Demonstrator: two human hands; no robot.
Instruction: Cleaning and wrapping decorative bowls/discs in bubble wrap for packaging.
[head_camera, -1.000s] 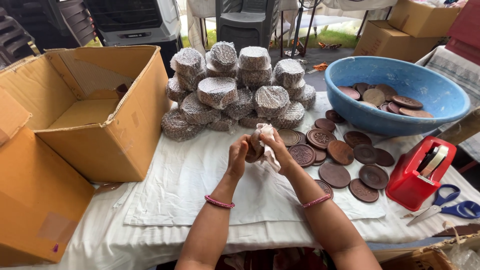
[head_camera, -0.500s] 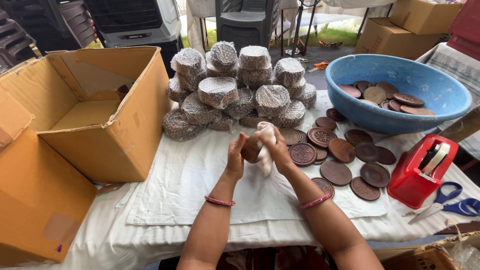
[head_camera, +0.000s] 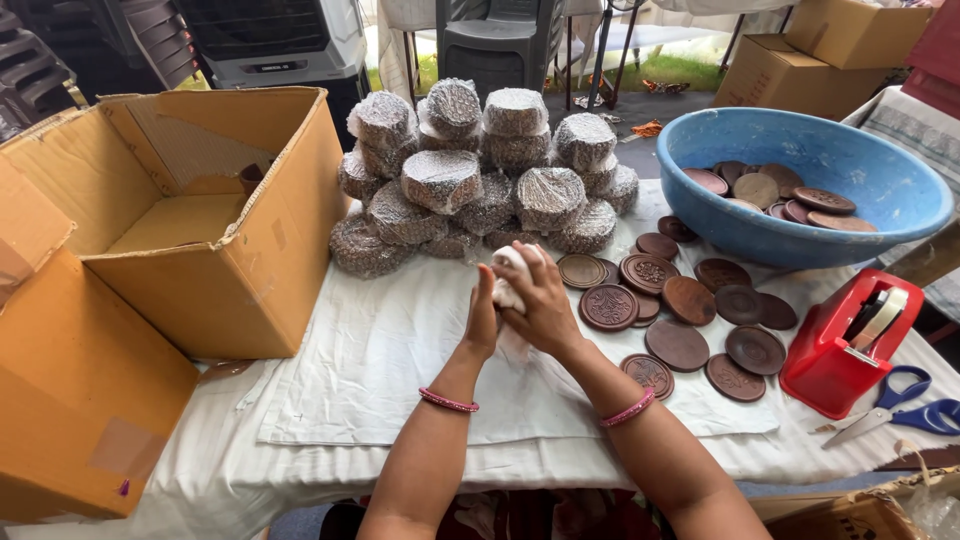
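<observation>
White cloth (head_camera: 508, 283) pressed between our left hand (head_camera: 482, 318) and right hand (head_camera: 541, 305) above the desk (head_camera: 400, 340), fingers closed around it, brown carved discs (head_camera: 690, 310) just right, wrapped bundles (head_camera: 480, 180) behind, open cardboard box (head_camera: 190, 220) left

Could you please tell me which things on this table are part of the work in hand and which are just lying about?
In use:
left hand and right hand, pressed around a white cloth
brown discs on the sheet
wrapped stacks
blue bowl holding more discs

Lying about:
red tape dispenser
blue scissors
open cardboard box
</observation>
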